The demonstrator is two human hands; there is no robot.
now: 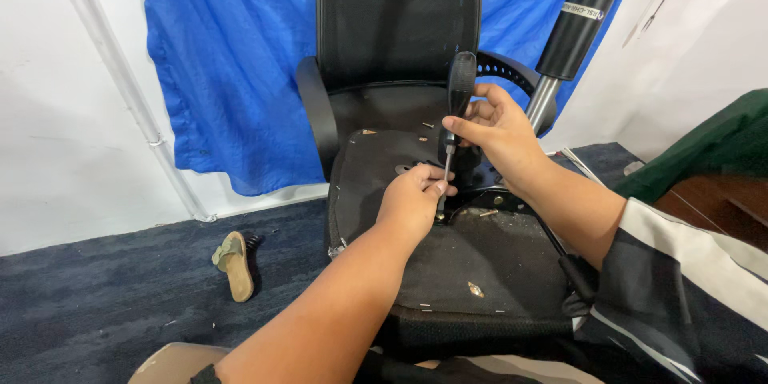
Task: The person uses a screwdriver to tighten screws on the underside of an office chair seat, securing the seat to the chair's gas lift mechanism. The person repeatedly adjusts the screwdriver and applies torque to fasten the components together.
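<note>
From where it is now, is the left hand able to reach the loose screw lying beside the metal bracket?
Probably yes. The left hand steadies the screwdriver tip, and the loose screw lies close by on the chair underside, uncovered, with nothing between them.

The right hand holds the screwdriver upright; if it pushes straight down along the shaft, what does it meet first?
Probably the left hand, which pinches the shaft of the screwdriver just below the right hand; under that lies the chair's black metal plate. Depth is unclear.

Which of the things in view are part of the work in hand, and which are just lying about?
In use: screwdriver, held by right hand; left hand steadying its shaft; overturned chair seat; black bracket.

Lying about: sandal; blue tarp; loose screw; green cloth.
</note>
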